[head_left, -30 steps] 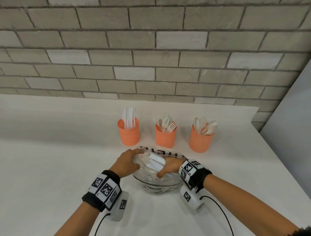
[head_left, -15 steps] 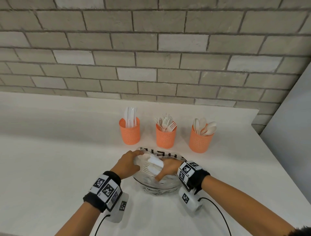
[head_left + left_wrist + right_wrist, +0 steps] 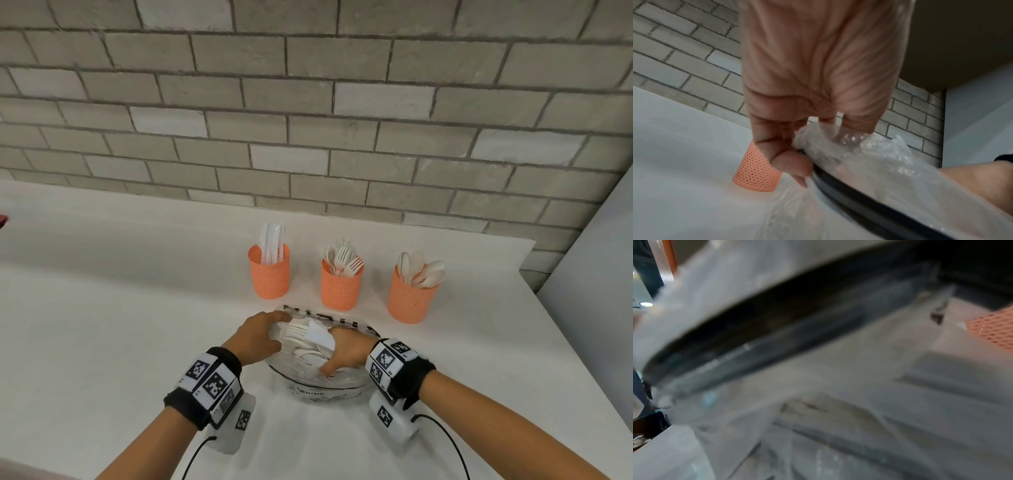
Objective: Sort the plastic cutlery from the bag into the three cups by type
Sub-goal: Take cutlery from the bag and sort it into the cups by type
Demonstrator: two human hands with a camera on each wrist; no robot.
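Note:
A clear plastic bag lies in front of three orange mesh cups: the knife cup, the fork cup and the spoon cup. My left hand pinches the bag's left rim between thumb and fingers. My right hand is inside the bag mouth, fingers curled round white forks whose tines point left. More white cutlery lies deeper in the bag, partly hidden. The right wrist view shows only blurred bag plastic and a bit of an orange cup.
The white counter runs to a grey brick wall behind the cups. Its right edge drops beside a pale panel. Wrist-camera cables trail near the front edge.
My right hand with the forks has shifted slightly toward me inside the bag. The left hand keeps its pinch on the rim. The cups have not moved.

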